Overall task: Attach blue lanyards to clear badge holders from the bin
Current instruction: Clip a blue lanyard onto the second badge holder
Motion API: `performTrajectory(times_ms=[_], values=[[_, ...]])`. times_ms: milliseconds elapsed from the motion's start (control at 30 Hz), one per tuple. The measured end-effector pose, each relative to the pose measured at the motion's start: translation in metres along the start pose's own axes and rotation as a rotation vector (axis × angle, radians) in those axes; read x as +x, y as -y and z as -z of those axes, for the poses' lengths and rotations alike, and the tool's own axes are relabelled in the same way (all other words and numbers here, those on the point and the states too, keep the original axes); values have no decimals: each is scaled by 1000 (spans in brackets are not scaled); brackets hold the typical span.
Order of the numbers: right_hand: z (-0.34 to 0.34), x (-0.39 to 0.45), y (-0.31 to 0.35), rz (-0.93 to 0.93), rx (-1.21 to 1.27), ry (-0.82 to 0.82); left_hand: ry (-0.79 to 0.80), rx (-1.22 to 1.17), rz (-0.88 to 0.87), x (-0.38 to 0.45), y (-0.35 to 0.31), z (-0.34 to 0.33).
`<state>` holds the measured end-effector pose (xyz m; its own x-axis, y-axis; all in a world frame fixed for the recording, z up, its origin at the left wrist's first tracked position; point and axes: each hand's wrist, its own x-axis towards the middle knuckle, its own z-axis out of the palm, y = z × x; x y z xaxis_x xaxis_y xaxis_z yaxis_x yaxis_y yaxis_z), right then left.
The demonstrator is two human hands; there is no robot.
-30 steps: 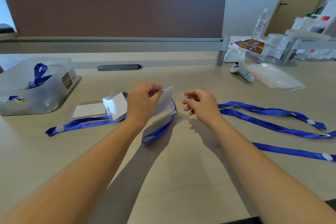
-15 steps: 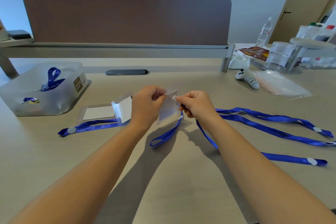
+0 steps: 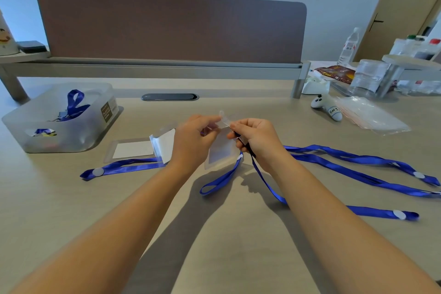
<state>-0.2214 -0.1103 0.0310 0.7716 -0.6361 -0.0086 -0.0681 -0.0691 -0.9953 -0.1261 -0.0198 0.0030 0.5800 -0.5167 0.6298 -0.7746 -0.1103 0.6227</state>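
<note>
The counter runs out of view at every side, and the blue lanyards trailing right are cut off at the frame's edge. The translucent bin at far left shows lanyard loops inside; the rest of its contents is blurred by the wall. The left hand pinches the top of a clear badge holder, held up above the counter between both hands; the right hand pinches at that same top edge, its fingers covering the clip, so whether it is hooked on cannot be told. Finished holders lie just left of the left hand. Since a second ago the hands have closed together and lifted slightly, dragging one lanyard nearer.
</note>
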Motion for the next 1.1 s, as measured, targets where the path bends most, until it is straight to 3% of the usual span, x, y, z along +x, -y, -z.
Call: performTrajectory(times_ms=[200,467,667,767,933,1100], values=[[-2,0,4,-48,71,16,20,130,-156,0,0,8],[-6,3,8,-133,-24,23,122,327,-309,-2,0,13],[-7,5,3,-89,48,57,125,104,-90,-1,4,13],[-5,6,1,-46,22,66,204,17,30,3,4,12],[-4,6,-1,12,-63,77,278,-126,128,6,-3,14],[-6,5,-2,83,-127,84,272,-123,178,8,-6,15]])
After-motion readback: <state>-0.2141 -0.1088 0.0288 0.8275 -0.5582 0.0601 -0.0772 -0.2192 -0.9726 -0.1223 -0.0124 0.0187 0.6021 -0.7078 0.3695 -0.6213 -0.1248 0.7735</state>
